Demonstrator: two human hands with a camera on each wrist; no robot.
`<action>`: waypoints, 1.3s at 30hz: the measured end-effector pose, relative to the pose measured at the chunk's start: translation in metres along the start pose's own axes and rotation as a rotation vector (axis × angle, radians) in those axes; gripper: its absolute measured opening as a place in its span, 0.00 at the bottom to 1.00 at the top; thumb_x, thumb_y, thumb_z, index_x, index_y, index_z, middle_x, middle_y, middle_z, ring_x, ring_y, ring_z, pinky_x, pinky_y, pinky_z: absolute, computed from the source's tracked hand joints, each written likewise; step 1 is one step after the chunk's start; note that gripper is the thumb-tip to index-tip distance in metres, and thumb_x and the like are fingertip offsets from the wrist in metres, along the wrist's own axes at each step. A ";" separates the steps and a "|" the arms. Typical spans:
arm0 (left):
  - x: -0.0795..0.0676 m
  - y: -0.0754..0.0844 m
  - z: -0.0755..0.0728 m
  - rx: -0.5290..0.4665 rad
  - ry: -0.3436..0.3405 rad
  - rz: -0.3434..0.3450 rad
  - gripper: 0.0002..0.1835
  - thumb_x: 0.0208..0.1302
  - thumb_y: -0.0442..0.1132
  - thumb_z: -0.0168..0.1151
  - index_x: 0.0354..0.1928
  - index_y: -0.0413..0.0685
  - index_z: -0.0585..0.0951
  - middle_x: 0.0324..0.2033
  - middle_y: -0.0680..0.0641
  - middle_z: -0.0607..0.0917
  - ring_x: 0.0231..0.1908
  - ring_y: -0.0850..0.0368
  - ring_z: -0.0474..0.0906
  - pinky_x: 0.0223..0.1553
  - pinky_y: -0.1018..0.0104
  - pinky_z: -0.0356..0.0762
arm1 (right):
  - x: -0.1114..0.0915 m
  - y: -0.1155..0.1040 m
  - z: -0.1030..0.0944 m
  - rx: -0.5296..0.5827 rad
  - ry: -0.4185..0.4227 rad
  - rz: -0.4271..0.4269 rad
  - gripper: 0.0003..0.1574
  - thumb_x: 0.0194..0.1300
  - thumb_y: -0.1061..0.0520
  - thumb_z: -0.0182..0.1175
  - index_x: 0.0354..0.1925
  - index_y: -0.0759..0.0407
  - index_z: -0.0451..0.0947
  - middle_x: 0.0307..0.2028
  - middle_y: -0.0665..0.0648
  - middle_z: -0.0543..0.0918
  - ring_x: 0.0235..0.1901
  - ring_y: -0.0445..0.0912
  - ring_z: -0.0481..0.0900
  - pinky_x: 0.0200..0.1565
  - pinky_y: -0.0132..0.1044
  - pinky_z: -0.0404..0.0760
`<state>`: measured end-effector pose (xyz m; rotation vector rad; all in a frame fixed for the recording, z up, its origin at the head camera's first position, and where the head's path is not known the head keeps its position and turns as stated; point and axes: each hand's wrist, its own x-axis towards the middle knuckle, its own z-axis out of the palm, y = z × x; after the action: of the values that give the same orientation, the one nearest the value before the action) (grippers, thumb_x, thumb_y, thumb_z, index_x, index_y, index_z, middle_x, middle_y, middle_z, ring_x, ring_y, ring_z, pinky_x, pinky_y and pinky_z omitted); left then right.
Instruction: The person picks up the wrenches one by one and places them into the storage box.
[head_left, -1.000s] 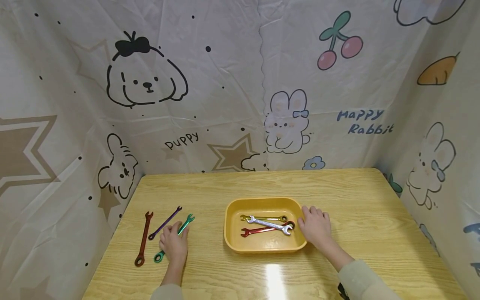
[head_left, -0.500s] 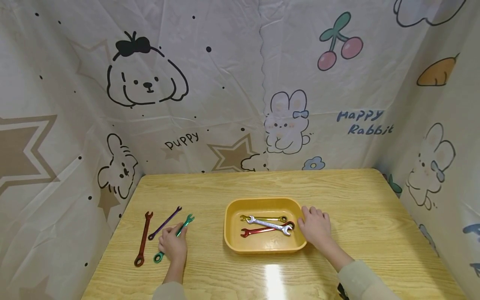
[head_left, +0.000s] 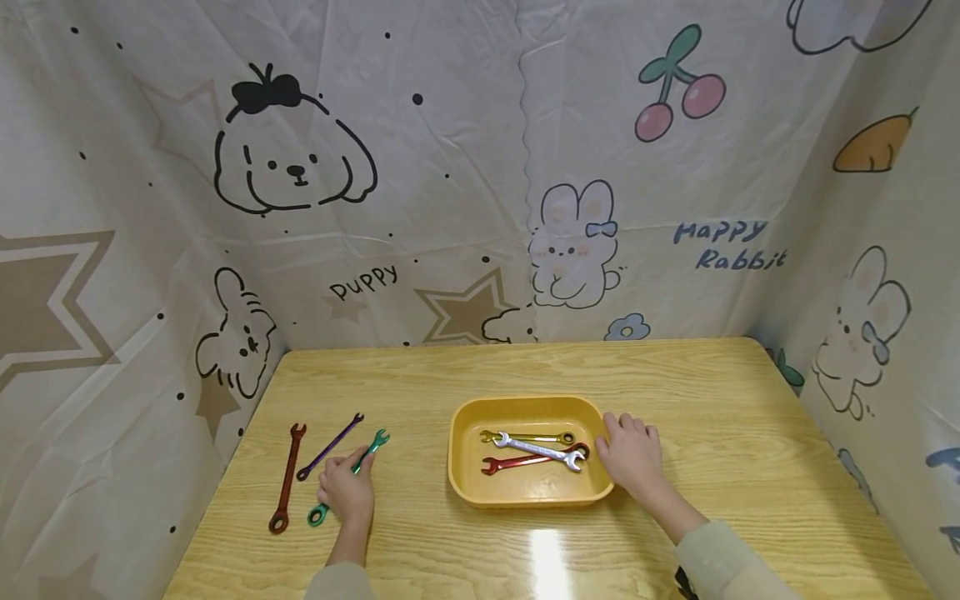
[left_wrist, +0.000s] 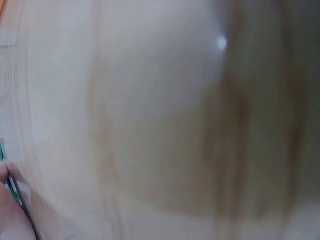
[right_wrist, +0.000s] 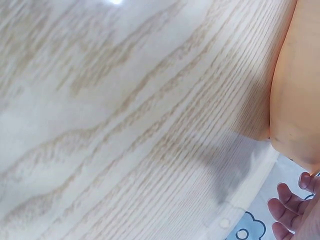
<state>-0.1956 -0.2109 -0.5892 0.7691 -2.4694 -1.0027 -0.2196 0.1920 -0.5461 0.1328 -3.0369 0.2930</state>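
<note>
In the head view my left hand [head_left: 347, 490] is over the green ratcheting combination wrench [head_left: 370, 450], thumb and fingers pinching its shaft. The wrench's ring end shows below the hand. To its left lie a purple wrench [head_left: 330, 447] and a dark red wrench [head_left: 288, 477]. My right hand [head_left: 632, 454] holds the right rim of the yellow plastic tray [head_left: 468, 492], the other fingers loosely bent outside it. Inside the tray a silver open-ended wrench [head_left: 536, 448] crosses a red wrench [head_left: 517, 461], beside a gold wrench [head_left: 532, 437].
The light wood table [head_left: 420, 550] meets a printed cloth backdrop [head_left: 450, 167] at its back and sides. A small dark object [head_left: 684, 581] shows partly beneath the right sleeve. Table surface fills most of both wrist views.
My left thumb and fingers have drawn in slightly on the green wrench, which has stayed in place. The right hand and the tray have not moved.
</note>
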 end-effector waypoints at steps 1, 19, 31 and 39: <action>0.000 0.000 0.000 0.002 -0.002 -0.001 0.13 0.57 0.41 0.62 0.44 0.47 0.83 0.42 0.37 0.73 0.45 0.40 0.65 0.47 0.46 0.54 | 0.000 0.000 0.000 0.001 0.000 0.000 0.23 0.63 0.49 0.49 0.51 0.62 0.69 0.40 0.63 0.73 0.43 0.58 0.71 0.46 0.56 0.63; 0.002 -0.004 0.003 0.065 -0.014 0.079 0.14 0.58 0.41 0.61 0.47 0.48 0.82 0.42 0.34 0.76 0.41 0.39 0.67 0.43 0.49 0.58 | -0.001 0.001 0.002 0.004 0.029 -0.009 0.22 0.62 0.49 0.50 0.49 0.62 0.70 0.38 0.63 0.74 0.41 0.58 0.71 0.44 0.55 0.64; 0.002 -0.006 0.004 0.108 -0.018 0.149 0.15 0.58 0.39 0.61 0.48 0.45 0.81 0.40 0.34 0.78 0.41 0.38 0.71 0.44 0.49 0.62 | -0.001 0.000 0.002 0.015 0.020 -0.008 0.22 0.63 0.49 0.50 0.50 0.62 0.70 0.39 0.63 0.73 0.42 0.58 0.71 0.45 0.55 0.63; 0.001 -0.005 0.003 0.098 -0.005 0.247 0.13 0.56 0.35 0.62 0.44 0.39 0.82 0.34 0.36 0.78 0.35 0.40 0.72 0.38 0.50 0.67 | -0.001 0.000 0.001 0.013 0.018 -0.005 0.22 0.63 0.50 0.49 0.50 0.62 0.70 0.39 0.63 0.74 0.42 0.58 0.71 0.45 0.55 0.63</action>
<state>-0.1965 -0.2133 -0.5951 0.4739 -2.5562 -0.7997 -0.2184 0.1920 -0.5471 0.1380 -3.0168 0.3115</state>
